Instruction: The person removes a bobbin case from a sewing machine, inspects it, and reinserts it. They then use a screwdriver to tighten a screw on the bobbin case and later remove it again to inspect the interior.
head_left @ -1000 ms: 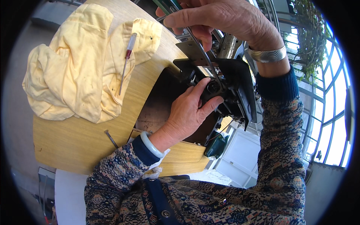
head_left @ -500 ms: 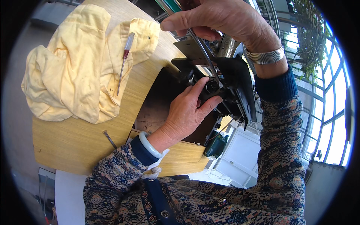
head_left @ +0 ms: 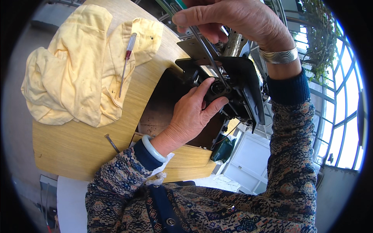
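Observation:
My right hand (head_left: pixel 233 23) is closed round a long screwdriver (head_left: pixel 208 51) near its green handle at the top of the view. Its metal shaft slants down to the underside of a tipped-up black machine (head_left: pixel 243 73), which looks like a sewing machine head. The shaft's tip ends beside a round black part (head_left: pixel 217 88). My left hand (head_left: pixel 190 112) has its index finger and thumb on either side of that part, gripping it. The other fingers of this hand are curled and partly hidden.
A yellow cloth (head_left: pixel 74 73) lies on the wooden table (head_left: pixel 70 147), with a clear-and-red-handled screwdriver (head_left: pixel 127 56) on top. A bolt-like metal piece (head_left: pixel 112 143) lies near my left sleeve. Under the machine is a dark table cutout (head_left: pixel 155 116). Hanging plants (head_left: pixel 318 39) and windows are at right.
My right hand has shifted slightly right with the screwdriver, whose upper shaft moves with it. My left hand stays at the round part.

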Motion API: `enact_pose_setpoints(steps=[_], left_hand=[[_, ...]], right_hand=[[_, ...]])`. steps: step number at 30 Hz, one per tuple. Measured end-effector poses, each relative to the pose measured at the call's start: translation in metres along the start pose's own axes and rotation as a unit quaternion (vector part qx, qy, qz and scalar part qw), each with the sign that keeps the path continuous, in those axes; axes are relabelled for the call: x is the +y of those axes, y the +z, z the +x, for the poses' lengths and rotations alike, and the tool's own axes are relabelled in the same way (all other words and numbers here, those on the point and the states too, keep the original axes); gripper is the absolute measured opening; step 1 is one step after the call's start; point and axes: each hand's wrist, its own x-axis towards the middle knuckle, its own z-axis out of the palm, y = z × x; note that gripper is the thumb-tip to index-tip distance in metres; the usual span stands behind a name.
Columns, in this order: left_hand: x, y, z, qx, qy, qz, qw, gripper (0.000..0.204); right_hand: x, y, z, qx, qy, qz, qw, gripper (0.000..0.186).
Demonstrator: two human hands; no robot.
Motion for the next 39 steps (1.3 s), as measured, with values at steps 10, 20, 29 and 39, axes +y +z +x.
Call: enact_pose_setpoints(steps=[10, 20, 29, 39], left_hand=[[0.005, -0.002, -0.001, -0.004, -0.023, -0.008, 1.0, 0.06], [0.001, 0.0, -0.001, 0.007, 0.001, -0.001, 1.0, 0.066], [0.004, -0.002, -0.002, -0.004, -0.018, -0.007, 1.0, 0.062], [0.002, -0.002, -0.001, -0.01, -0.014, -0.022, 1.0, 0.068]], right_hand=[[0.012, 0.001, 0.01, -0.036, -0.03, 0.101, 0.994, 0.025], [0.013, 0.0, 0.009, -0.043, -0.069, 0.069, 0.994, 0.028], [0.01, -0.001, 0.011, -0.074, -0.077, 0.095, 0.99, 0.032], [0.008, 0.006, 0.018, -0.038, -0.003, 0.034, 0.999, 0.031]])
